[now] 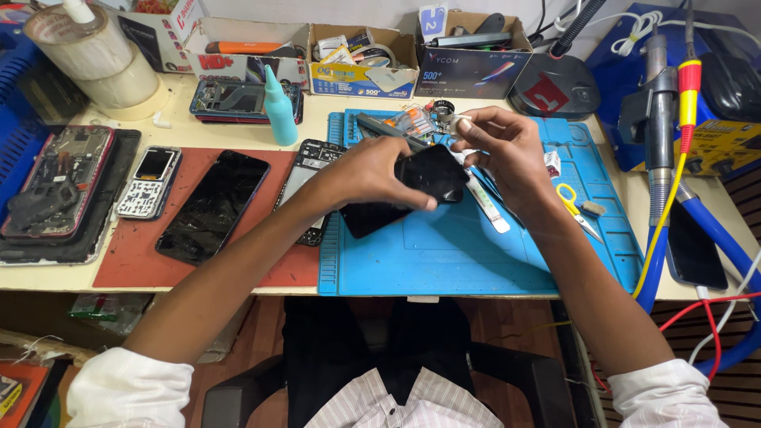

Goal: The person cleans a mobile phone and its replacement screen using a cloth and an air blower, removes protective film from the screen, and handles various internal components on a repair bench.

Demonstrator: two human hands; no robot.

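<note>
My left hand (pixel 372 170) grips a black phone (pixel 416 186) by its upper half and holds it tilted above the blue silicone work mat (pixel 444 254). My right hand (pixel 499 147) hovers at the phone's top right corner, its fingers pinching a small white strip; whether they touch the phone I cannot tell. A white flat pry tool (pixel 487 210) lies on the mat just under my right wrist.
A black screen panel (pixel 212 204) and a keypad phone (pixel 149 182) lie on a red mat (pixel 135 265) to the left. Also there: a teal bottle (pixel 279 107), yellow-handled scissors (pixel 572 204), cardboard boxes at the back, tape rolls (pixel 99 59), a soldering stand (pixel 662 103) at the right.
</note>
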